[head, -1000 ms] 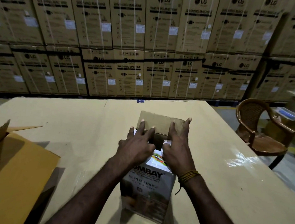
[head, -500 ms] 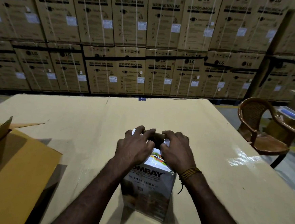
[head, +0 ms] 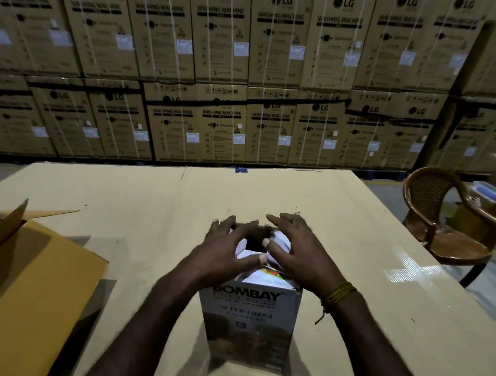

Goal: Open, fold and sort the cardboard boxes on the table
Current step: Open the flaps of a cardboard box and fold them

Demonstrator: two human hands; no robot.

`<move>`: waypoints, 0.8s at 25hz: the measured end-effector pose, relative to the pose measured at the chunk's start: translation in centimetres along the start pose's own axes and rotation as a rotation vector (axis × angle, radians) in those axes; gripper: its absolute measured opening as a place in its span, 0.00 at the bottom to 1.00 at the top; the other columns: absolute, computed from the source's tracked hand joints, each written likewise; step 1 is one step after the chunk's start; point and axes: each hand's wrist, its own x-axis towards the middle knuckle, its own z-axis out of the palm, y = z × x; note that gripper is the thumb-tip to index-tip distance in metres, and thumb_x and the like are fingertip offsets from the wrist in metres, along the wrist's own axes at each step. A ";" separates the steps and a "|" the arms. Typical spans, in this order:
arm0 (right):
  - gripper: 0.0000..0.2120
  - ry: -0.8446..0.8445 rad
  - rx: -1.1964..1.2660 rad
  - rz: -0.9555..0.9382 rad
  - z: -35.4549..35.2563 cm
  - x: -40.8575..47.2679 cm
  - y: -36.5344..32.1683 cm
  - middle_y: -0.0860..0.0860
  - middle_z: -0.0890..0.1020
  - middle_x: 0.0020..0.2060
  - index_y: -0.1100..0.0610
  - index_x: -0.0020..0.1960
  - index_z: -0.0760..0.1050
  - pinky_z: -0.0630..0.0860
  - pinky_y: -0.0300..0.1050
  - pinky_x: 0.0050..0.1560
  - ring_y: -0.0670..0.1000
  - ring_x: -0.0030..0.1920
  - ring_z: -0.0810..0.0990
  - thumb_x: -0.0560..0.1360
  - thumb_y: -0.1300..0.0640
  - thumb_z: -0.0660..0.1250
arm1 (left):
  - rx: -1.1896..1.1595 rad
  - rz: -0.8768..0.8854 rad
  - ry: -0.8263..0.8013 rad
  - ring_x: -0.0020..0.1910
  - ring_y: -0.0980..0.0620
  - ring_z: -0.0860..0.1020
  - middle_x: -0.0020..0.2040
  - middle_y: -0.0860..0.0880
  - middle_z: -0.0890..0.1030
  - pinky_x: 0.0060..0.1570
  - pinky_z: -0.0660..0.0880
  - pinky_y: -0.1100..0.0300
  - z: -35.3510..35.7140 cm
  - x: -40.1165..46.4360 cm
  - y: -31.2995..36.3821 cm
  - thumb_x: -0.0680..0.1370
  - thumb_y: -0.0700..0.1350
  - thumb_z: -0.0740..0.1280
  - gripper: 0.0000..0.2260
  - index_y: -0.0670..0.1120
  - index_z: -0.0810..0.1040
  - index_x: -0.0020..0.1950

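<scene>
1. Printed box [head: 249, 321] stands upright on the bench [head: 352, 285], right in front of me, label side facing me. Standing it on end puts the top flaps under my hands.
2. Left hand [head: 223, 257] lies over the left part of the box top, fingers spread and nearly straight, pressing a flap down rather than gripping. Released, in contact.
3. Right hand [head: 298, 251] mirrors it on the right part of the top, fingers splayed and lightly bent; thumb sits at the edge of a dark gap [head: 256, 240] between the flaps. Nothing grasped as far as I can tell; motion blur hides the fingertips.
4. Judgement: the top is only partly tucked, so the fold step is unfinished.
5. Large plain carton [head: 25, 289] lies at my left, flap raised, well apart from the printed box. It may be the sorting place.
6. Risk: uneven pressure could tip the tall box.
</scene>
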 end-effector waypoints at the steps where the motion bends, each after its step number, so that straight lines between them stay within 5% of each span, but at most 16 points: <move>1: 0.27 -0.058 -0.008 -0.062 -0.7 -0.6 -0.1 0.46 0.68 0.72 0.42 0.75 0.64 0.63 0.45 0.71 0.46 0.73 0.62 0.77 0.41 0.63 | 0.012 0.049 -0.053 0.80 0.46 0.44 0.80 0.51 0.52 0.74 0.56 0.42 -0.4 -0.4 -0.6 0.69 0.73 0.62 0.37 0.69 0.55 0.75; 3: 0.28 -0.227 -0.050 -0.156 -2.0 -1.7 -0.6 0.41 0.69 0.70 0.42 0.74 0.64 0.64 0.37 0.67 0.43 0.70 0.65 0.77 0.42 0.67 | 0.063 0.088 -0.118 0.79 0.48 0.46 0.80 0.51 0.52 0.75 0.56 0.45 -1.0 -1.0 -1.5 0.67 0.73 0.66 0.39 0.65 0.59 0.76; 5: 0.31 -0.356 -0.128 -0.148 -2.4 -2.3 -0.6 0.45 0.71 0.68 0.50 0.74 0.66 0.67 0.39 0.65 0.45 0.68 0.67 0.75 0.40 0.68 | 0.081 0.088 -0.106 0.79 0.50 0.50 0.80 0.50 0.55 0.75 0.57 0.48 -1.2 -1.4 -1.7 0.71 0.65 0.70 0.34 0.61 0.64 0.75; 8: 0.20 -0.332 -0.174 -0.171 -1.6 -2.4 -0.4 0.45 0.72 0.54 0.53 0.63 0.74 0.65 0.28 0.48 0.43 0.53 0.69 0.77 0.42 0.67 | 0.063 0.148 -0.011 0.74 0.51 0.62 0.73 0.53 0.68 0.70 0.63 0.53 -1.0 -2.0 -0.9 0.71 0.62 0.71 0.29 0.58 0.71 0.70; 10: 0.21 -0.294 -0.195 -0.165 -1.3 -2.7 -0.7 0.48 0.75 0.55 0.54 0.66 0.74 0.63 0.25 0.45 0.43 0.51 0.69 0.78 0.44 0.66 | 0.040 0.153 0.042 0.67 0.54 0.68 0.66 0.56 0.74 0.64 0.68 0.55 -0.9 -2.5 -0.2 0.71 0.59 0.72 0.25 0.56 0.75 0.66; 17: 0.28 -0.043 -0.216 -0.213 -0.9 -3.4 -1.2 0.46 0.75 0.58 0.49 0.69 0.72 0.74 0.51 0.55 0.49 0.59 0.73 0.70 0.46 0.73 | 0.119 0.080 0.336 0.59 0.50 0.71 0.61 0.57 0.75 0.54 0.70 0.56 -0.3 -4.2 1.4 0.62 0.64 0.70 0.33 0.61 0.73 0.67; 20: 0.25 0.138 -0.210 -0.309 -0.3 -4.3 -2.1 0.48 0.76 0.54 0.47 0.68 0.73 0.78 0.53 0.46 0.51 0.55 0.75 0.72 0.45 0.70 | 0.166 0.086 0.457 0.53 0.48 0.69 0.54 0.56 0.74 0.49 0.68 0.55 -0.1 -4.7 2.2 0.67 0.58 0.73 0.26 0.62 0.74 0.64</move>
